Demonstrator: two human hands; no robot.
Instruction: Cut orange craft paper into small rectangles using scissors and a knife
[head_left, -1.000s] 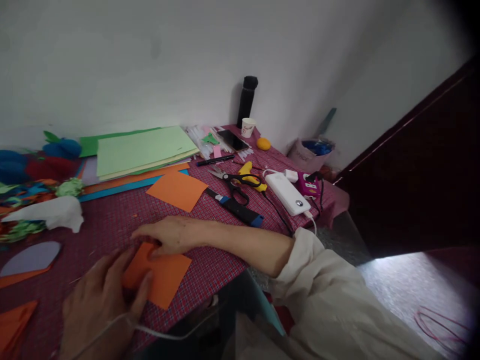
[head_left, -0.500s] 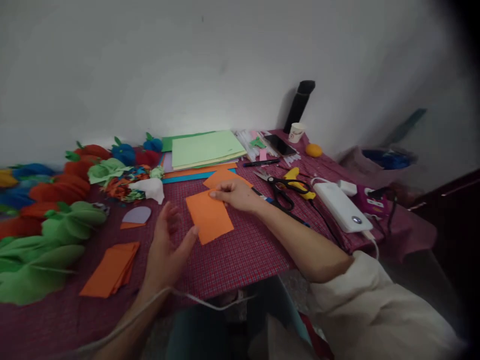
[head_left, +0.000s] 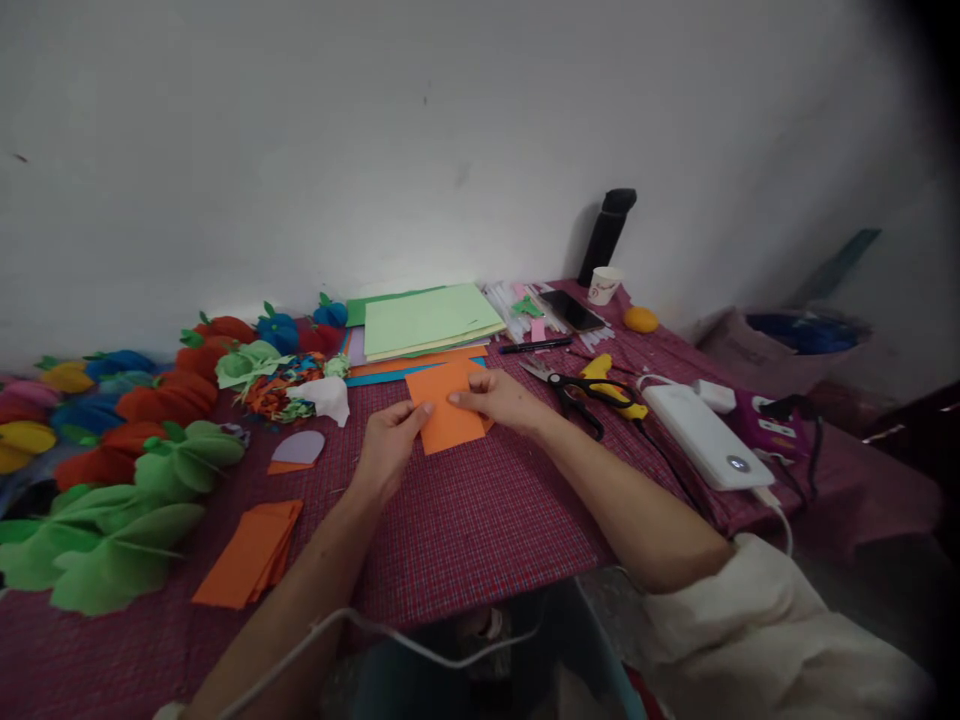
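Note:
An orange sheet of paper [head_left: 446, 412] is held upright above the checked tablecloth, facing me. My left hand [head_left: 391, 435] pinches its left edge, thumb on the near face. On the opposite edge my right hand [head_left: 502, 400] grips the same sheet, its thumb lying across the front. Behind the right hand, a bit of another orange piece shows low down, mostly hidden. Left of my left forearm lies a stack of folded orange paper [head_left: 251, 555]. A lilac half-round piece [head_left: 298, 447] rests on an orange one beyond that stack.
Paper pumpkins [head_left: 169, 397] crowd the left side, beside paper scraps [head_left: 289, 390]. Light green sheets [head_left: 431, 318] lie at the back. Scissors [head_left: 574, 390], a yellow glue gun [head_left: 600, 370], a white power bank [head_left: 701, 435] and a paper cup [head_left: 604, 285] stand right. A white cable [head_left: 420, 650] crosses my left forearm.
My left hand has gone from open beside the sheet to gripping its left edge. The sheet has been lifted and now sits between both hands. The view has shifted slightly.

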